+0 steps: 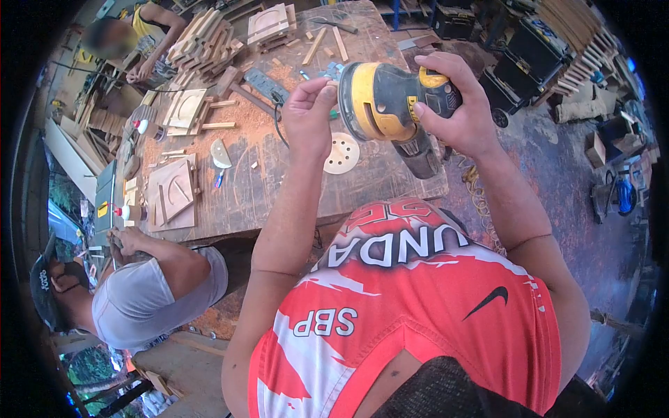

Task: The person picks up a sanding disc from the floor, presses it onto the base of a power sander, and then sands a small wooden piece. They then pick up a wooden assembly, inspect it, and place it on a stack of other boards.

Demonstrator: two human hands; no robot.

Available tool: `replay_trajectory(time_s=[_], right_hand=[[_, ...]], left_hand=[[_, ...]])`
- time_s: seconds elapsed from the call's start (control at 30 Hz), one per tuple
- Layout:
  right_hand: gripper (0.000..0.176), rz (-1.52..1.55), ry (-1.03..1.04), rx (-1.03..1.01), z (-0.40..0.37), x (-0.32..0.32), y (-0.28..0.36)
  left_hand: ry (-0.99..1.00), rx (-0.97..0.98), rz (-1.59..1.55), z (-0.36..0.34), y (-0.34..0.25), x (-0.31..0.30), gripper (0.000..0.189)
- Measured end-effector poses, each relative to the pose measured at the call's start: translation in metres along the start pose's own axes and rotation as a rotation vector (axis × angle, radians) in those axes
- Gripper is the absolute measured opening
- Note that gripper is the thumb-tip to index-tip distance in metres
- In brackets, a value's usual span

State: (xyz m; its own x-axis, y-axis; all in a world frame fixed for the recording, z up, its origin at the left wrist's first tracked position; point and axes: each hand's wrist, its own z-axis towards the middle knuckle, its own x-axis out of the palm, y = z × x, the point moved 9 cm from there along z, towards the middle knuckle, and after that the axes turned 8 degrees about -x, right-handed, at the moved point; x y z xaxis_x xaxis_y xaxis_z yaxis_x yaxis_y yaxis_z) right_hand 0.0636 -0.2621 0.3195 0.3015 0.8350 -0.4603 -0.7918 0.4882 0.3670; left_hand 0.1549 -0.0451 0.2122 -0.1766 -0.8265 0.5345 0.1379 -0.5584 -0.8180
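A yellow and black random orbital sander [380,101] is held up over the table edge, tilted on its side with its round pad facing left. My right hand [460,111] is closed around its top. At the pad's left edge is my left hand [309,118], thumb and fingers pinched together; what they grip, if anything, I cannot make out. Below the pad, a pale round sanding disc [341,153] with several holes lies on the wooden table [272,198].
Wooden panels [172,193], a hammer [247,94] and sawdust cover parts of the table. A co-worker in a grey shirt [157,299] is at the lower left, another person [150,31] at the upper left. Black toolboxes [529,59] stand at the right.
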Motion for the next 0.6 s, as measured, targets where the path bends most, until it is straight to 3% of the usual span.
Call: replay_trajectory(time_s=[0.6], right_hand=[[0.052, 0.015, -0.013, 0.006, -0.0008, -0.0001, -0.0044]], left_hand=[[0.018, -0.011, -0.018, 0.0004, 0.0040, -0.0026, 0.016]])
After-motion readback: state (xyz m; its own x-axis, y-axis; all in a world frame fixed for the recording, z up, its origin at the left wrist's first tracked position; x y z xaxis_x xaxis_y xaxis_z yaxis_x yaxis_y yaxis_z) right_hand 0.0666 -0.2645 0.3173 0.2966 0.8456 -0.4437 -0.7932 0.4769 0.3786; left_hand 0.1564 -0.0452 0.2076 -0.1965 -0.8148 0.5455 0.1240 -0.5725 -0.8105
